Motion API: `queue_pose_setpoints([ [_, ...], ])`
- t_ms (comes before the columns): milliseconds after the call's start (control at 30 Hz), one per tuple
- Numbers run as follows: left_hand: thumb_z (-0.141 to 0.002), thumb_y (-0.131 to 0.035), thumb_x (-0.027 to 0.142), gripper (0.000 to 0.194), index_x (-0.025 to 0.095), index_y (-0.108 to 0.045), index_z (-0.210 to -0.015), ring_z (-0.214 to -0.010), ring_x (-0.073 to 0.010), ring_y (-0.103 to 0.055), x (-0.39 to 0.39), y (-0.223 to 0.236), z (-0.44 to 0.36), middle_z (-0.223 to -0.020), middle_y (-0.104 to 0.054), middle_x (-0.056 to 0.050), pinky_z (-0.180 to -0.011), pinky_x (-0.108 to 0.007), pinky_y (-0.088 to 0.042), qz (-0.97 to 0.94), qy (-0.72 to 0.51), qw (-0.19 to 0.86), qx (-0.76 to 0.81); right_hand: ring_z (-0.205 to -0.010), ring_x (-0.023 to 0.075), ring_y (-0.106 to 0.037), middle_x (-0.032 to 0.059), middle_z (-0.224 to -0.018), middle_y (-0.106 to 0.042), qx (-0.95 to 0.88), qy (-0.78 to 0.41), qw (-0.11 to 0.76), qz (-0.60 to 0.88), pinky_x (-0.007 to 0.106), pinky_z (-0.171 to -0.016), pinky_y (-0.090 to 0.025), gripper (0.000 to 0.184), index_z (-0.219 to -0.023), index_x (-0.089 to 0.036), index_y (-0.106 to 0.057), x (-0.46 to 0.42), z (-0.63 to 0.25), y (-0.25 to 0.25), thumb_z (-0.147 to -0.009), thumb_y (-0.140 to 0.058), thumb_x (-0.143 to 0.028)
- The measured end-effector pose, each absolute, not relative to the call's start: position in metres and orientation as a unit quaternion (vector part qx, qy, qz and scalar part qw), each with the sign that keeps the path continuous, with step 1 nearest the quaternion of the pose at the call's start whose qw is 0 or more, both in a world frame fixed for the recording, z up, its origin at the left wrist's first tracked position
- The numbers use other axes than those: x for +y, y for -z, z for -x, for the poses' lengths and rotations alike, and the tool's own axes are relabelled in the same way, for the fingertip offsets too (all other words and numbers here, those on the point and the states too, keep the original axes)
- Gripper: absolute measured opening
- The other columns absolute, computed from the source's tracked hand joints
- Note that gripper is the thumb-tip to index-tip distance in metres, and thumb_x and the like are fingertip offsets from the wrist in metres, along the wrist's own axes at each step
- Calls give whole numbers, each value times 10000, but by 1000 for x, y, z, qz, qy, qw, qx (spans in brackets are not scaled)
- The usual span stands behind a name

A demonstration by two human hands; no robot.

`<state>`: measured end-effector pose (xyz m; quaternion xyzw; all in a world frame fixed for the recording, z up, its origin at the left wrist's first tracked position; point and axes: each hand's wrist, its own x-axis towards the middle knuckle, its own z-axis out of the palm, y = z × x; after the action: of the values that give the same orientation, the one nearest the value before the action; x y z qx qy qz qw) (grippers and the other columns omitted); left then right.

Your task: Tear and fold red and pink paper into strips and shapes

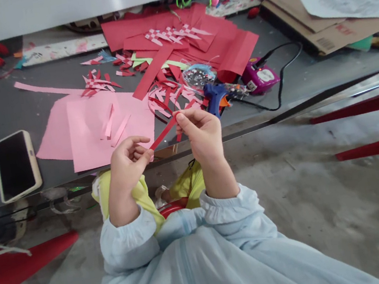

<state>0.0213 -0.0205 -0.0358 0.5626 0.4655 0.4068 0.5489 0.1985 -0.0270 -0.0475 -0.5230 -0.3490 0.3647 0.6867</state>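
Observation:
A narrow red paper strip [164, 133] stretches between my two hands, just over the table's front edge. Its lower end is pinched in my left hand [130, 160], thumb against fingertips. My right hand [202, 132] grips the upper end, fingers curled and closed, and a short red piece hangs below it. Beneath my left hand lie pink paper sheets [87, 125] with folded pink strips [109, 121] on top. Red and pink paper scraps [167, 95] are scattered beyond my right hand.
A blue glue gun [215, 99] lies beside a purple box [260, 75] with a black cord. Red sheets [243, 50] pile up behind, with woven red-and-pink pieces [169, 34] on them. A phone [16, 166] is at left, cardboard [321, 40] at right. Red stools [368, 104] flank me.

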Motion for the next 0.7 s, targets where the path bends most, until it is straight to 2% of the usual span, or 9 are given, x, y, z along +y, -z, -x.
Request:
queue_pose_setpoints([
  [433, -693, -751, 155, 239, 193, -688, -921, -576, -120, -643, -19, 37, -21, -617, -673, 23, -561, -222, -487, -568, -390, 553, 468, -517, 75, -546, -58, -579, -638, -347, -360, 696, 516, 235, -493, -443, 277, -719, -216, -732, -26, -200, 47, -664, -853, -458],
  [700, -667, -761, 150, 236, 184, -704, -893, -567, -102, -612, -21, 36, -22, -616, -655, 31, -545, -205, -474, -556, -403, 562, 461, -517, 59, -550, -58, -590, -639, -332, -376, 702, 506, 211, -502, -454, 207, -730, -203, -734, -23, -201, 51, -700, -828, -385],
])
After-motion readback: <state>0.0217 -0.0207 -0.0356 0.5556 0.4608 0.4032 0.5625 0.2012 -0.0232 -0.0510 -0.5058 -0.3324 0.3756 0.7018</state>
